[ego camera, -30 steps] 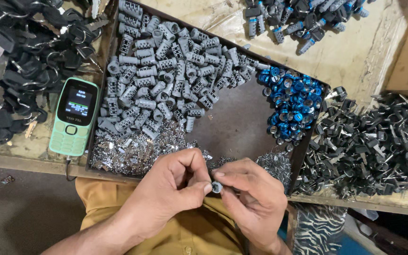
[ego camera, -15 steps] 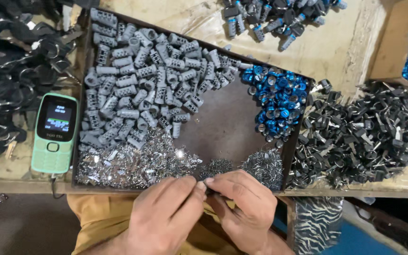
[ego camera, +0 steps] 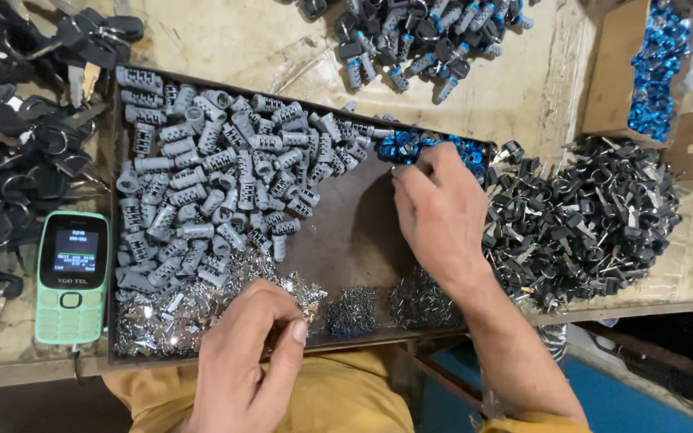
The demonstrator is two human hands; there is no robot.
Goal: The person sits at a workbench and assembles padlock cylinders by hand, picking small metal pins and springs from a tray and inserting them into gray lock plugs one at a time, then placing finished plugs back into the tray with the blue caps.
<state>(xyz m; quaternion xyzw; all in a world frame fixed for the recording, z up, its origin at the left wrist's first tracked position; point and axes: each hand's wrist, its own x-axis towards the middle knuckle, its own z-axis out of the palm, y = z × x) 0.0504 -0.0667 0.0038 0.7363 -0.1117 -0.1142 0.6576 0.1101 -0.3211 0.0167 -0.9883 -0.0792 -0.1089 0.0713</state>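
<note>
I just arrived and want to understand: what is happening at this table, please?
A person sorts small lock parts in a dark tray. The right hand reaches into the blue caps at the tray's far edge. The left hand pinches something at the shiny metal bits; what it holds is hidden. Grey cylinders fill the tray's left; black keys lie to the right.

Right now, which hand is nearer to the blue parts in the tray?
Right. The right hand reaches across the tray, its fingertips touching the blue parts. The left hand is far away at the tray's near edge, over the small silver bits.
</note>
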